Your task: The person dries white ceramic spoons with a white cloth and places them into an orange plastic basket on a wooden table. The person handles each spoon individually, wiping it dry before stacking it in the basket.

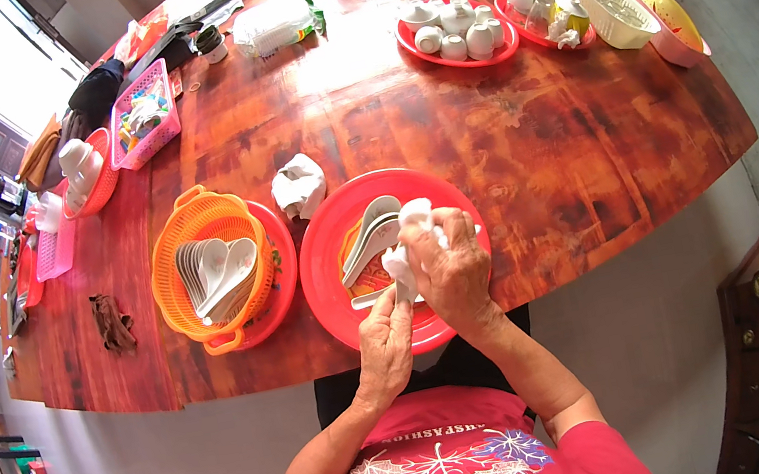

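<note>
My right hand (454,266) grips a crumpled white cloth (415,223) wrapped around the bowl of a white ceramic spoon (401,286). My left hand (385,345) holds that spoon by its handle from below. Both hands hover over a red round plate (322,257) on the wooden table (525,140). Several white spoons (369,237) lie stacked on the plate just left of my hands. An orange basket (194,219) to the left holds several more white spoons (216,274) and sits on a second red plate (281,285).
A second crumpled white cloth (299,186) lies behind the plates. Far back stand a red tray of white teapot and cups (457,28), a cream basket (608,6), a pink basket (142,114) and a red bowl of cups (87,172). A brown rag (113,322) lies left.
</note>
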### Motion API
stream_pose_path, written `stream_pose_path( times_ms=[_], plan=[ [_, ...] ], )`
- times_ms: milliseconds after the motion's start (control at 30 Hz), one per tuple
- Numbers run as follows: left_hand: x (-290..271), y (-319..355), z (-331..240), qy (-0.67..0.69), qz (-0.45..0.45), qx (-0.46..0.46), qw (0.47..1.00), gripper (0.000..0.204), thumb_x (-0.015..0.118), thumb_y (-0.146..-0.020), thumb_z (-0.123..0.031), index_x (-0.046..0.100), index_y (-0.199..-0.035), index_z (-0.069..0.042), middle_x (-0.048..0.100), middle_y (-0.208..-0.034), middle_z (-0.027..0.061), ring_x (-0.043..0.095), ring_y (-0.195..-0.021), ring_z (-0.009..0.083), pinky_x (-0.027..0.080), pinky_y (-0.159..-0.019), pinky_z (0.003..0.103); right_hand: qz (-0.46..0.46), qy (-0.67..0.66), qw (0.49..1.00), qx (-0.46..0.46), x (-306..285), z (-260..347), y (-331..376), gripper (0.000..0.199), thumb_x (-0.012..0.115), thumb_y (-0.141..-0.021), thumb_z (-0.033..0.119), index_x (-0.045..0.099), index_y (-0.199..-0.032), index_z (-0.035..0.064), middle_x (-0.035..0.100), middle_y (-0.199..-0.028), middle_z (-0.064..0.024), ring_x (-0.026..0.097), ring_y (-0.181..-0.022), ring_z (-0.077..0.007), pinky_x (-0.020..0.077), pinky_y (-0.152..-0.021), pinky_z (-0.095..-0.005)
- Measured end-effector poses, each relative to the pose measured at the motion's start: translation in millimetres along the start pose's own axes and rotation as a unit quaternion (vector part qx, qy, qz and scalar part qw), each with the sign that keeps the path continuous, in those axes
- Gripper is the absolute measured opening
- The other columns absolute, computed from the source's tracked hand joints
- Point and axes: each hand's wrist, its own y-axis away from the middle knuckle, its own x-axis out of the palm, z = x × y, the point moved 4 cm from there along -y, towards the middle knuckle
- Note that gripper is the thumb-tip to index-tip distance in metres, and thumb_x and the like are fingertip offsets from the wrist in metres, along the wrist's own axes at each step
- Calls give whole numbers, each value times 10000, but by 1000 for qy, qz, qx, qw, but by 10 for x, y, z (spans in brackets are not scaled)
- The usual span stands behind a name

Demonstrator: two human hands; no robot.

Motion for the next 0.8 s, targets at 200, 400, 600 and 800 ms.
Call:
stream_pose_path(
  times_ms=[200,400,600,800],
  plan=[
    [-7,-31,19,33,-12,7,999,244,453,-965,-136,558,-1125,15,500,-758,-47,418,-674,21,368,-591,195,35,16,999,-26,-33,113,-26,385,694,-698,144,607,-1069,89,514,-1031,-124,506,-931,-279,469,-734,-384],
    [-97,-33,15,92,-24,-27,995,215,436,-929,-78,577,-1076,-10,434,-666,-86,343,-553,-8,290,-477,172,174,-93,975,-104,-67,119,228,349,655,-724,110,632,-1071,78,522,-1110,-136,484,-1006,-304,440,-856,-413],
    [-66,13,130,-12,18,-8,1000,303,410,-929,-81,515,-1188,38,577,-936,33,511,-853,83,429,-761,230,154,-129,973,-113,-164,132,143,233,656,-704,125,672,-933,87,555,-991,-84,515,-951,-266,462,-779,-376],
    [0,49,22,6,5,31,999,346,423,-956,-115,464,-1275,12,447,-757,-44,370,-647,25,309,-578,186,6,-20,999,-49,-140,-33,-13,274,662,-731,51,651,-1004,72,564,-948,-111,551,-837,-261,460,-689,-370]
  ],
)
